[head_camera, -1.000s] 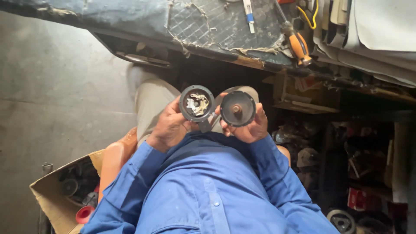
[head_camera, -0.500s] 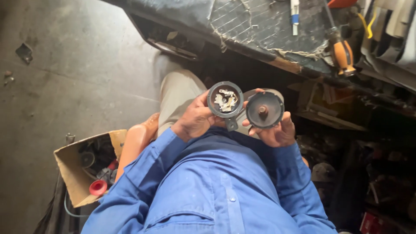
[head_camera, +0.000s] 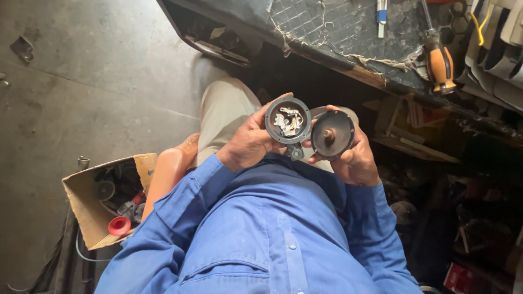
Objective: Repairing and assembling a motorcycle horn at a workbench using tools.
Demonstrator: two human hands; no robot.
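Note:
I sit in a blue long-sleeved shirt and hold two round dark parts side by side over my lap. My left hand (head_camera: 251, 142) grips a round black housing (head_camera: 287, 122) whose open face shows small metal contacts and wires inside. My right hand (head_camera: 353, 158) grips a round dark cover (head_camera: 332, 134) with a short brown stub at its centre. The two parts touch at their edges, and a small lug hangs below the housing.
A workbench (head_camera: 348, 32) covered in torn mesh stands ahead, with an orange-handled screwdriver (head_camera: 439, 60) on it. To my left, an open cardboard box (head_camera: 87, 201) on the concrete floor holds dark parts and a red cap (head_camera: 119, 225). Cluttered shelves fill the dark right side.
The view has shifted, so bench and hands sit further right and the box shows more fully. Both hands still hold the two round parts, with the cover tilted slightly.

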